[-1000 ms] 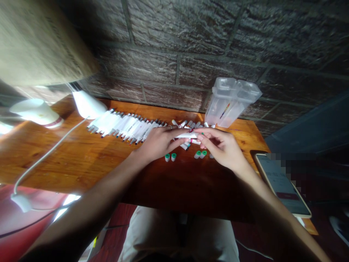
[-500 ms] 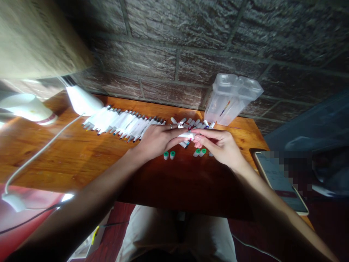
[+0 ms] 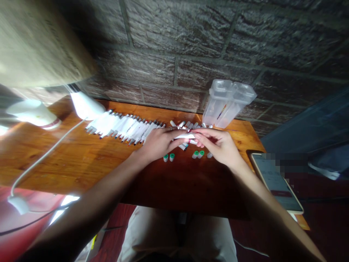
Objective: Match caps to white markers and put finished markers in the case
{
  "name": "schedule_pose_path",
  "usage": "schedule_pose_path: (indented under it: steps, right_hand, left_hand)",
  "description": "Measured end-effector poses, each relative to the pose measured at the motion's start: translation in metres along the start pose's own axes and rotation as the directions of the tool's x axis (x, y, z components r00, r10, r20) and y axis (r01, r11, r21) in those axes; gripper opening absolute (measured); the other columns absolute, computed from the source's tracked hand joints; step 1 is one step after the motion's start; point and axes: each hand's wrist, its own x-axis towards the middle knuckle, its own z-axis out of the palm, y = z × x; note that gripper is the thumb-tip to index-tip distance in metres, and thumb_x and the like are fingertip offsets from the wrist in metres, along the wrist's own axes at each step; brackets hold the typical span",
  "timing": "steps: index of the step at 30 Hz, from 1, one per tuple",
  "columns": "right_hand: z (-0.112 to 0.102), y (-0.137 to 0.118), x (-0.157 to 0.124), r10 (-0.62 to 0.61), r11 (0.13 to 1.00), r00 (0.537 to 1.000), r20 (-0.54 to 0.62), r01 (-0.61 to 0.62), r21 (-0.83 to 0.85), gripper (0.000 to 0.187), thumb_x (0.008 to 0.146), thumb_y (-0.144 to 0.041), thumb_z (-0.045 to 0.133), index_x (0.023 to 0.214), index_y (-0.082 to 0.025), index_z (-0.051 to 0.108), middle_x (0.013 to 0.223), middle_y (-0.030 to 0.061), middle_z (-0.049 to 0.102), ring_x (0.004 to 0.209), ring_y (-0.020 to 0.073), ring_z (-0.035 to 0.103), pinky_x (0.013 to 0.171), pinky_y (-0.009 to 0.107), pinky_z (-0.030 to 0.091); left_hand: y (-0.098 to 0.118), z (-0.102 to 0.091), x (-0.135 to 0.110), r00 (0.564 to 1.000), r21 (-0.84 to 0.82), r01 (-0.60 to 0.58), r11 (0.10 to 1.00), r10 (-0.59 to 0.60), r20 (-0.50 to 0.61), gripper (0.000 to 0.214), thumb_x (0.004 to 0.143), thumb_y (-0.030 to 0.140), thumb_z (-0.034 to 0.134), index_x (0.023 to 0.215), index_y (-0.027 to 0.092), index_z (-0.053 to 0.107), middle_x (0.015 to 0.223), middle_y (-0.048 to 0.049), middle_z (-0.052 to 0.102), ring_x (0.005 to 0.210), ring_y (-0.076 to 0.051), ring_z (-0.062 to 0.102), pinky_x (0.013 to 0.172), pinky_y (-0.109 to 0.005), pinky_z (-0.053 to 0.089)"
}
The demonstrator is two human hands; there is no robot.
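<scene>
A white marker (image 3: pixel 185 136) lies level between my two hands over the desk. My left hand (image 3: pixel 159 143) is closed on its left part, with a ring on one finger. My right hand (image 3: pixel 218 143) pinches its right end, so that end is mostly hidden. A pink-red bit shows just under the marker, partly covered by fingers. Below my left hand stand two green-topped marker caps (image 3: pixel 171 157), and two more green-topped caps (image 3: pixel 201 154) sit near my right hand. Behind my hands lies a loose heap of white caps (image 3: pixel 188 124).
Many white markers (image 3: pixel 128 127) lie side by side at the left. A clear plastic case (image 3: pixel 229 103) stands against the brick wall. A lamp (image 3: pixel 85 105), its cord (image 3: pixel 54 151) and a paper cup (image 3: pixel 38 114) are far left. A tablet-like device (image 3: pixel 275 182) rests at the right edge.
The marker between my hands has shifted slightly, and more of its white body shows now. My hands stay together in nearly the same place. The whole view has tilted a little.
</scene>
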Motion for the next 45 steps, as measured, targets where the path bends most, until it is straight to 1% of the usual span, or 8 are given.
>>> schedule_pose_path:
  steps: [7,14,21,26,30,38,41,45]
  right_hand:
    - [-0.023,-0.007,0.000,-0.080,0.993,0.989,-0.125,0.068,-0.097,0.021,0.085,-0.038,0.073,0.099,-0.022,0.069,0.075,0.0018,0.071,0.067,0.0176,0.066,0.065,0.031,0.054]
    - [0.004,-0.007,-0.006,-0.221,0.832,0.927,0.302,0.341,-0.438,0.014,0.084,-0.015,0.067,0.095,-0.020,0.073,0.085,0.0037,0.070,0.076,0.0171,0.064,0.074,0.029,0.051]
    - [0.015,0.010,-0.006,-0.221,0.767,0.867,0.446,0.437,-0.470,0.013,0.089,-0.019,0.065,0.097,-0.021,0.075,0.094,0.0065,0.073,0.091,0.0206,0.066,0.087,0.033,0.050]
    - [-0.007,-0.001,-0.004,-0.142,0.865,0.888,0.437,0.325,-0.381,0.024,0.089,-0.030,0.069,0.112,-0.023,0.074,0.110,0.0078,0.073,0.101,0.0224,0.067,0.091,0.035,0.051]
    - [-0.055,-0.006,-0.003,0.032,0.938,0.971,0.236,0.052,-0.341,0.043,0.083,-0.045,0.074,0.117,-0.019,0.071,0.107,0.0090,0.073,0.092,0.0227,0.067,0.081,0.035,0.054]
    - [-0.071,0.011,0.000,0.356,0.892,0.805,0.474,-0.141,-0.430,0.042,0.076,-0.044,0.077,0.108,-0.016,0.077,0.082,0.0047,0.074,0.069,0.0159,0.063,0.067,0.030,0.050]
    - [-0.068,0.008,0.000,0.270,0.923,0.887,0.375,-0.129,-0.361,0.035,0.078,-0.045,0.076,0.099,-0.017,0.079,0.089,0.0059,0.076,0.074,0.0178,0.067,0.072,0.032,0.052]
    - [-0.057,-0.001,0.002,0.081,0.988,0.996,-0.033,-0.084,-0.130,0.034,0.076,-0.045,0.079,0.096,-0.018,0.078,0.090,0.0067,0.078,0.074,0.0187,0.069,0.072,0.033,0.056]
  left_hand:
    - [-0.011,-0.013,0.003,0.976,-0.113,0.195,0.974,-0.204,-0.073,0.041,0.099,0.046,0.049,0.126,0.017,0.061,0.116,-0.0098,0.074,0.097,-0.023,0.073,0.084,-0.031,0.054]
    - [-0.010,-0.011,0.004,0.973,-0.199,0.203,0.959,-0.221,-0.071,0.030,0.100,0.040,0.046,0.118,0.019,0.056,0.099,-0.0059,0.074,0.085,-0.020,0.071,0.074,-0.029,0.051]
    - [-0.007,-0.012,0.004,0.975,-0.198,0.212,0.957,-0.221,-0.024,0.032,0.100,0.041,0.045,0.120,0.020,0.058,0.104,-0.0057,0.073,0.091,-0.022,0.071,0.081,-0.030,0.050]
    - [-0.009,-0.009,0.004,0.974,-0.192,0.220,0.957,-0.227,-0.016,0.035,0.099,0.043,0.046,0.122,0.019,0.058,0.109,-0.0078,0.073,0.097,-0.024,0.071,0.084,-0.032,0.051]
    - [-0.010,-0.008,0.003,0.969,-0.189,0.239,0.952,-0.247,-0.019,0.037,0.099,0.044,0.046,0.125,0.019,0.056,0.114,-0.0082,0.073,0.099,-0.024,0.071,0.086,-0.033,0.051]
    - [-0.009,-0.006,0.004,0.991,-0.179,0.133,0.975,-0.133,0.014,0.034,0.099,0.042,0.047,0.116,0.017,0.063,0.106,-0.0075,0.074,0.092,-0.022,0.071,0.083,-0.030,0.051]
    - [-0.010,-0.006,0.003,0.997,-0.185,0.066,0.981,-0.059,0.040,0.032,0.099,0.040,0.050,0.116,0.018,0.066,0.110,-0.0064,0.076,0.094,-0.021,0.073,0.084,-0.028,0.052]
    - [-0.009,-0.006,0.002,0.999,-0.201,0.036,0.979,-0.027,0.046,0.034,0.098,0.040,0.052,0.120,0.019,0.068,0.117,-0.0062,0.076,0.101,-0.021,0.073,0.089,-0.029,0.052]
